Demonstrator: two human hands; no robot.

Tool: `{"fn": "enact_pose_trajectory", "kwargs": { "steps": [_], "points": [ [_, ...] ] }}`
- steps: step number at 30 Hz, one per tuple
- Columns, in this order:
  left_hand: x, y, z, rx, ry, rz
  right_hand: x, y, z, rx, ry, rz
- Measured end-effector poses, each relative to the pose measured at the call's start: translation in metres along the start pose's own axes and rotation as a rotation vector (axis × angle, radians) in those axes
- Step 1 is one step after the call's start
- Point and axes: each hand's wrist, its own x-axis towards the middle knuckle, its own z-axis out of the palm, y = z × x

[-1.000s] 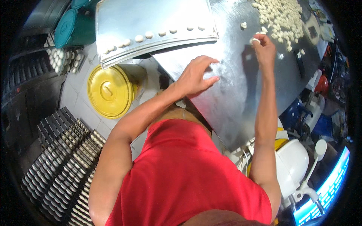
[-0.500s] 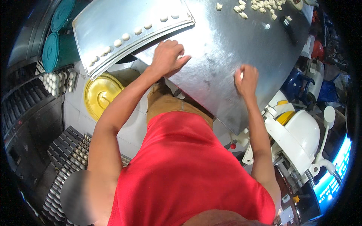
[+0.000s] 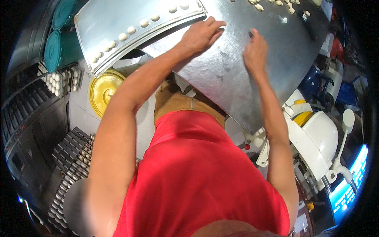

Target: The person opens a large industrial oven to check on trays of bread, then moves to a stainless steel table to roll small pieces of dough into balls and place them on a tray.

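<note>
One metal surface (image 3: pixel 221 79); one lit blue screen (image 3: pixel 342 201), 4 o'clock, bears white writing.
Left hand (image 3: pixel 203 34), 12 o'clock, part-open; right hand (image 3: pixel 256 53), between 1 and 2, fingers curled, grip cannot be told. Pale irregular pieces (image 3: pixel 258 7) lie on the surface at 1; rounded white pieces (image 3: pixel 145 23) line a tray (image 3: pixel 118 14) at 11. Yellow lid (image 3: pixel 103 93) at 10.

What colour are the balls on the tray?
The balls are creamy white, clearest in the head view.
</note>
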Motion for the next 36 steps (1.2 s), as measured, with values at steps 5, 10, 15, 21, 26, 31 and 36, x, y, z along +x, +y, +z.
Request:
{"fn": "enact_pose_trajectory", "kwargs": {
  "steps": [5, 10, 15, 21, 26, 31, 36],
  "points": [
    [-0.033, 0.023, 0.005, -0.179, -0.122, -0.292, -0.064, -0.005, 0.022, 0.015, -0.145, -0.153],
    [-0.027, 0.012, -0.036, -0.111, -0.191, -0.238, -0.022, 0.022, -0.011, 0.09, -0.057, -0.024],
    [-0.014, 0.038, 0.016, -0.194, -0.069, -0.32, -0.025, -0.021, 0.033, 0.226, 0.105, -0.126],
    [-0.05, 0.005, -0.039, -0.047, -0.164, -0.162, -0.037, 0.032, -0.025, 0.096, -0.115, -0.235],
    [-0.015, 0.032, 0.008, -0.118, 0.09, -0.462, -0.003, -0.029, 0.019, 0.231, 0.017, -0.102],
    [-0.07, 0.015, -0.025, -0.156, -0.142, -0.159, -0.056, 0.008, -0.012, 0.149, -0.277, -0.25],
    [-0.015, 0.01, -0.002, -0.177, 0.145, -0.315, 0.007, -0.009, 0.008, 0.139, 0.106, -0.029]
  ]
}}
